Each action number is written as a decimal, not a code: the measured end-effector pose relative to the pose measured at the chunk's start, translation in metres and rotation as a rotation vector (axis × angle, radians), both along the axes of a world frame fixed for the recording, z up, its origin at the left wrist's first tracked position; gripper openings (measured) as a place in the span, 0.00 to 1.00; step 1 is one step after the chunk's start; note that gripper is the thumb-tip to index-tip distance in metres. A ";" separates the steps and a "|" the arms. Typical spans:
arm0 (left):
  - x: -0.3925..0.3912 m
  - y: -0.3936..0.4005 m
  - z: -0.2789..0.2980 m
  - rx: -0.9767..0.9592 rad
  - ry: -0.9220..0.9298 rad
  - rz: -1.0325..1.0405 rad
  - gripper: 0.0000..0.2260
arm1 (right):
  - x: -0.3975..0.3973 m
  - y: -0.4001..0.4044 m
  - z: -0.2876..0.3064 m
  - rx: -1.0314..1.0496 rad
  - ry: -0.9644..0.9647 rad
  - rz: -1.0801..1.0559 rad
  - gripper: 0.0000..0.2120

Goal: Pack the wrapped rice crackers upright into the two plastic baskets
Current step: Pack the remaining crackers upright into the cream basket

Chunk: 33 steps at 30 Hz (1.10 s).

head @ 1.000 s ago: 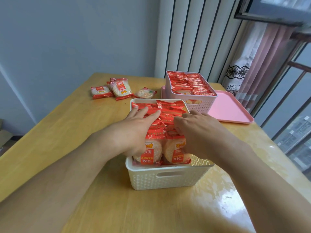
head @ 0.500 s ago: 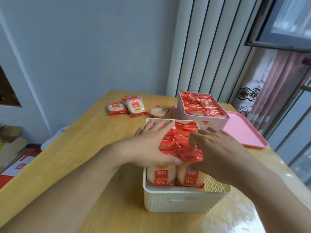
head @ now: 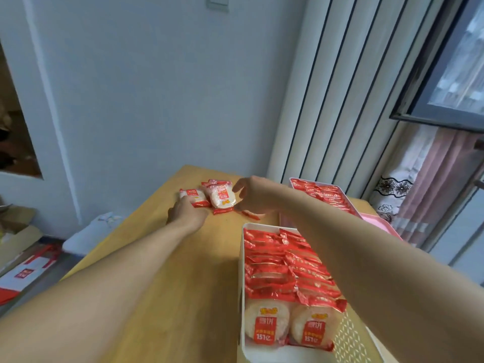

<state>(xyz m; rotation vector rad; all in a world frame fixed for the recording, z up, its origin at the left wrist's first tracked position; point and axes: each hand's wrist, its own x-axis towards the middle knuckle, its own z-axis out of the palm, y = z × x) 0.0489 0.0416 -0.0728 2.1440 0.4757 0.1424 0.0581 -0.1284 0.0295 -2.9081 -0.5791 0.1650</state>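
Several loose wrapped rice crackers (head: 222, 197) lie in a small pile at the far left of the wooden table (head: 183, 271). My left hand (head: 186, 213) rests its fingertips on the leftmost packet (head: 194, 197); a grip is not visible. My right hand (head: 251, 195) is beside the pile, thumb and fingers spread at the edge of the top packet. The white basket (head: 262, 226) close to me holds two tight rows of upright crackers (head: 285, 271). The pink basket (head: 318, 182) behind it is also full of upright crackers (head: 324, 195), partly hidden by my right forearm.
A pink tray (head: 379, 222) lies under and to the right of the pink basket. On the floor at the left are a red and white bag (head: 23, 273) and a white bundle (head: 89, 234). Wall, ribbed panel and curtain stand behind the table.
Both hands have left the white basket's crackers and reached forward and left to the loose pile. The view has tilted up and the white basket now sits at lower right.
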 end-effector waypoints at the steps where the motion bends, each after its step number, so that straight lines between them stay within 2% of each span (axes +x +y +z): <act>1: 0.010 0.007 -0.007 0.058 0.024 0.028 0.30 | 0.016 0.007 -0.005 -0.001 0.037 -0.018 0.30; 5: 0.051 0.033 -0.028 0.136 0.062 0.141 0.27 | 0.080 0.034 -0.027 0.117 0.197 -0.122 0.39; 10: 0.088 0.058 -0.035 0.195 0.108 0.207 0.28 | 0.147 0.057 -0.050 0.235 0.297 -0.212 0.50; 14: 0.119 0.071 -0.044 0.284 0.170 0.154 0.28 | 0.182 0.061 -0.072 0.180 0.382 -0.219 0.50; 20: 0.138 0.074 -0.045 0.315 0.120 0.159 0.19 | 0.207 0.067 -0.079 0.188 0.453 -0.097 0.53; 22: 0.138 0.079 -0.045 0.221 0.059 0.181 0.15 | 0.209 0.071 -0.083 0.228 0.466 -0.082 0.49; 25: 0.134 0.088 -0.041 0.054 -0.021 0.220 0.11 | 0.206 0.069 -0.086 0.376 0.524 -0.082 0.33; 30: 0.119 0.097 -0.031 -0.029 -0.082 0.441 0.16 | 0.187 0.059 -0.075 0.474 0.618 -0.019 0.26; 33: 0.112 0.089 -0.030 -0.112 -0.124 0.321 0.17 | 0.164 0.057 -0.069 0.392 0.697 0.094 0.24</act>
